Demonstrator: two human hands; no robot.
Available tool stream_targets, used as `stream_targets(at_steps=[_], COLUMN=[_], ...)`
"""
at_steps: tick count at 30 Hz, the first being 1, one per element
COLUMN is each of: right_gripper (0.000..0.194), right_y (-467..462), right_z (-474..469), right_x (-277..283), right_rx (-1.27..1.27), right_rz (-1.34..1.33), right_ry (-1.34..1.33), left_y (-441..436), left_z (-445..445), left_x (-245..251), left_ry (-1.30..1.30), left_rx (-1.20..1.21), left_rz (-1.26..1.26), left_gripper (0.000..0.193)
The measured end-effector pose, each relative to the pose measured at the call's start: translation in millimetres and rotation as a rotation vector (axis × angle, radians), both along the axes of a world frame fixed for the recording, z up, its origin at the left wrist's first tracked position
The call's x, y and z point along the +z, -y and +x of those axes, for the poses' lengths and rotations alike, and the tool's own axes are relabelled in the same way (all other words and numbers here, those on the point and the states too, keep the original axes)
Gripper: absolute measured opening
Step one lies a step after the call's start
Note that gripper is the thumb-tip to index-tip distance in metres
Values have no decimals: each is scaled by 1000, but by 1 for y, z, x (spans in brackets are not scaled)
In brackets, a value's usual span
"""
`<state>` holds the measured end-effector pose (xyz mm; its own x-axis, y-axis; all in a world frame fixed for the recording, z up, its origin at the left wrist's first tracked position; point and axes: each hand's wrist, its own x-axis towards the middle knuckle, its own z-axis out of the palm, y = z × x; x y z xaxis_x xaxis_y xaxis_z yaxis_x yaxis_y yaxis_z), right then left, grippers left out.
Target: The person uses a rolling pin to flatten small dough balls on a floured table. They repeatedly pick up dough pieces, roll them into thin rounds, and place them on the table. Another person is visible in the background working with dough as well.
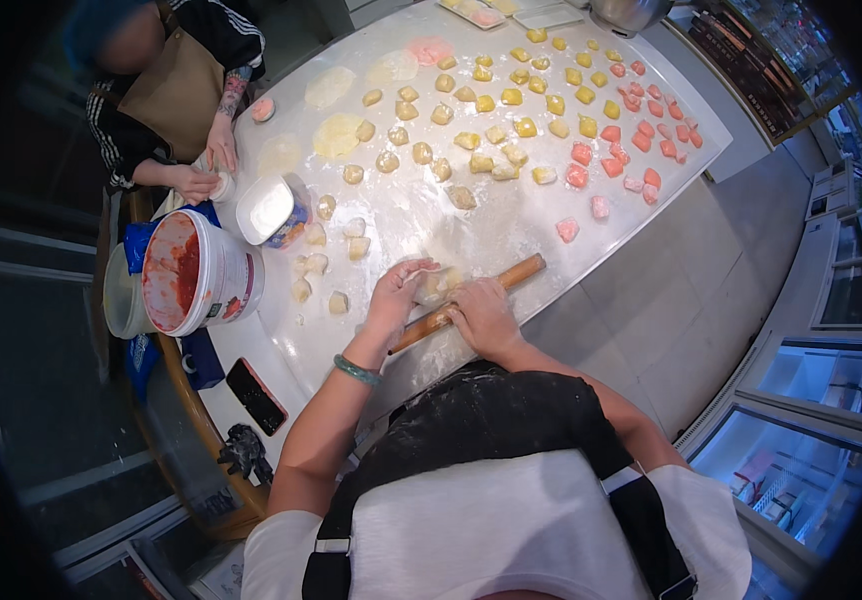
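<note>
My left hand (395, 294), with a green bangle at the wrist, holds the edge of a small flattened piece of pale dough (433, 286). My right hand (488, 316) lies over a wooden rolling pin (524, 271), its fingertips close to the dough. The pin runs slantwise across the floured table near its front edge, and my right hand covers its middle. Part of the dough is hidden by my fingers. Beyond my hands, a lone cream dough piece (461, 197) rests on the flour.
Several yellow (524, 127) and pink dough pieces (576, 175) cover the far table, beside rolled rounds (338, 135). At left stand a red-smeared bucket (239, 281), a white-lidded tub (266, 208) and a phone (257, 396). A co-worker's hands (205, 169) handle a small white item.
</note>
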<state>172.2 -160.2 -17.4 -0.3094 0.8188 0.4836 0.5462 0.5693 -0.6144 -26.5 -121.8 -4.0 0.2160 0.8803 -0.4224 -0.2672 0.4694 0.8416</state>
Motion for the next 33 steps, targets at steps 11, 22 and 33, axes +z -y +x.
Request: stream_targets(at_steps=[11,22,33], right_gripper=[61,66,64], right_y=[-55,-25,-121], right_z=[-23,-17,-72], right_x=[11,31,10], right_rx=[-149,-69,-202], right_rz=[-156,-274,-45], right_ry=[558,675,422], left_y=[-6,-27,-54], left_z=[-28,-39,-52], left_x=[-18,-32,-12], left_ry=[-956,-422,-795], left_rx=[-311,106,-260], left_rz=[285,234,395], left_gripper=[41,16,33])
